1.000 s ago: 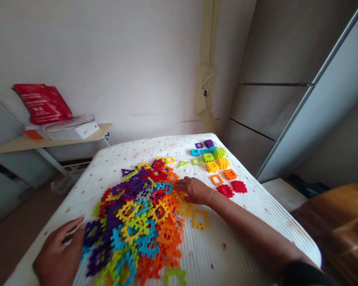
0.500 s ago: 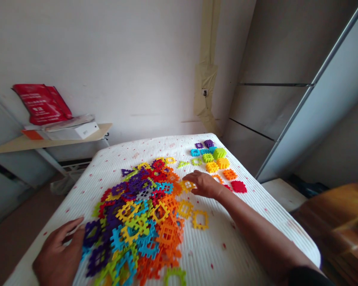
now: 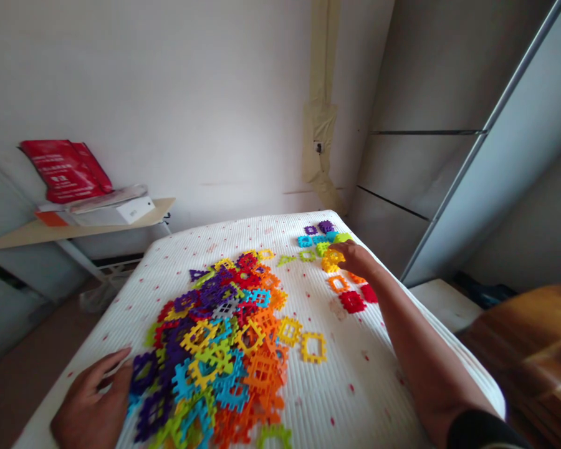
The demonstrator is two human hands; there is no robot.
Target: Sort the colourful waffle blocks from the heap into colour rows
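Note:
A big heap of flat interlocking plastic tiles (image 3: 219,337) in purple, orange, yellow, blue and green lies on a white mattress (image 3: 355,380). My left hand (image 3: 93,405) rests flat beside the heap's near left edge, fingers spread. My right hand (image 3: 355,257) reaches to the far right corner, fingers closed on a yellow tile (image 3: 331,259) at the yellow stack. Around it sit sorted stacks: purple (image 3: 326,226), blue (image 3: 305,240), green (image 3: 342,237), orange (image 3: 339,284) and red (image 3: 352,301). Two yellow frames (image 3: 314,347) lie apart from the heap.
A shelf (image 3: 75,223) with a red bag (image 3: 65,167) and a white box stands by the wall at far left. A grey wardrobe (image 3: 495,174) rises to the right, with wooden furniture (image 3: 533,349) at the near right. The mattress edge drops off close to the sorted stacks.
My right hand picked a yellow tile from the heap's right side and carried it up and right to the yellow stack. My left hand stayed in place.

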